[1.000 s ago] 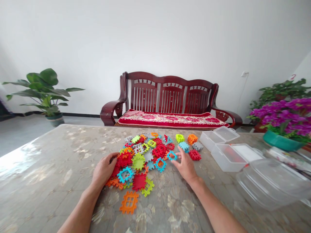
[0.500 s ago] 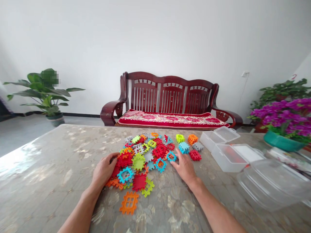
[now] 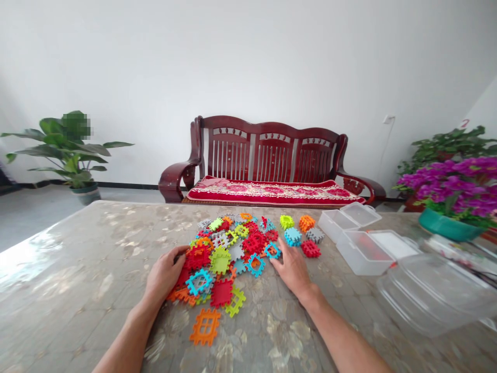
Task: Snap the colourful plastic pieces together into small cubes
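Note:
A heap of flat plastic interlocking tiles (image 3: pixel 229 248) in red, green, blue, orange and grey lies on the marbled table (image 3: pixel 77 274). My left hand (image 3: pixel 165 273) rests on the heap's left edge, fingers spread against red tiles. My right hand (image 3: pixel 292 267) lies flat at the heap's right edge, fingertips touching a small blue-framed tile (image 3: pixel 272 250). Several small stacks of tiles stand just beyond it, such as a red stack (image 3: pixel 311 248) and a blue stack (image 3: pixel 292 236). One orange tile (image 3: pixel 205 326) lies apart, nearest me.
Clear plastic boxes (image 3: pixel 363 251) with open lids and a large clear lid (image 3: pixel 435 295) sit at the right. A teal pot of purple flowers (image 3: pixel 450 207) stands at the far right. Behind the table are a wooden bench (image 3: pixel 267 166) and a potted plant (image 3: pixel 73 155).
My right hand has lowered onto the table and slid slightly left toward the heap. My left hand has stayed in place. The view shifted a little.

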